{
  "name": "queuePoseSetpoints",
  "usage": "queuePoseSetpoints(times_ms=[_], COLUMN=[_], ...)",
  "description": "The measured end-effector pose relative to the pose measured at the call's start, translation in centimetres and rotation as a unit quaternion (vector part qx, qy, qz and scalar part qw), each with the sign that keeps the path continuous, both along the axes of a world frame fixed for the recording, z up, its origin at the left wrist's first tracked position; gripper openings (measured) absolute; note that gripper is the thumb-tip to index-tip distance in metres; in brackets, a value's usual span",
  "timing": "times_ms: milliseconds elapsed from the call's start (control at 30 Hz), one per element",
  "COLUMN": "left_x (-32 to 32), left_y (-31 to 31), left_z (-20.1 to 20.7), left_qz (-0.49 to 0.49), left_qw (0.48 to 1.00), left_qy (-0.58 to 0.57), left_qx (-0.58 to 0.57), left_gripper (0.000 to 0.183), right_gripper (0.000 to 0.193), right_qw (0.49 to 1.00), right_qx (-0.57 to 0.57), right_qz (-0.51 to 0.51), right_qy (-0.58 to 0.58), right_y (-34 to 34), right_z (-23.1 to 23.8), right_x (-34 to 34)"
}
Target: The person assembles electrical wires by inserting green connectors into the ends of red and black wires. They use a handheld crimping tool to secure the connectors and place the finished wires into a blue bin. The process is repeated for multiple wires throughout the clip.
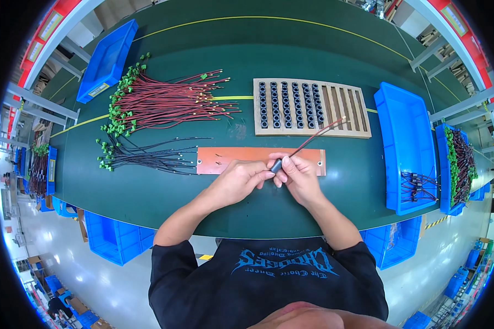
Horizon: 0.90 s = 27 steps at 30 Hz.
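Over the front middle of the table, a black cylindrical ferrite core [276, 166] is held between my two hands. A red and a black wire [319, 133] stick out of its upper end toward the back right, with bare-looking tips. My right hand [300, 176] grips the core and the wires, thumb and fingers closed round them. Pinched at the core's lower end are the fingers of my left hand [241, 180]; what lies behind them is hidden. Beneath my hands is an orange board [235, 155] with small holes.
A wooden rack [313, 132] with rows of black cores stands behind my hands. Red wires [164, 101] and black wires [159, 158] with green connectors lie at the left. A blue tray [389, 164] at the right holds finished-looking cored wires [417, 186]; another blue bin [108, 60] sits back left.
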<state>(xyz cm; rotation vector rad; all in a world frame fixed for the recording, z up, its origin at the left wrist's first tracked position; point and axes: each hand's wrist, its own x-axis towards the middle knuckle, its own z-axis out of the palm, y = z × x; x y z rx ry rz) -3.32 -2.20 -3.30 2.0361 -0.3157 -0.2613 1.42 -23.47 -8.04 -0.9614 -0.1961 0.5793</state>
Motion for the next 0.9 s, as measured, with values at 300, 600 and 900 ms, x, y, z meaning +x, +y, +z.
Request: queuePoseSetpoints(times_ms=[300,600,900], left_x=[-1.3,-2.3,-3.3], left_y=[2.2,5.9,10.6], left_z=[-0.4,0.5,-3.5], left_qz=[-0.003,0.118,0.207], left_qw=[0.999,0.991,0.893], left_qy=[-0.037,0.004,0.104], left_qx=[0.030,-0.063,-0.385], left_gripper=[0.017,0.016,0.020], right_gripper=[0.027,0.028,0.028], right_qw=[0.999,0.987,0.998], right_qx=[-0.017,-0.036,0.009], right_qz=[0.041,0.048,0.035], right_qy=[-0.027,-0.147,-0.042], right_y=[1.6,3.8,7.0], right_z=[0.7,1.0,-0.4], right_x=[-0.7,-0.9,-0.6])
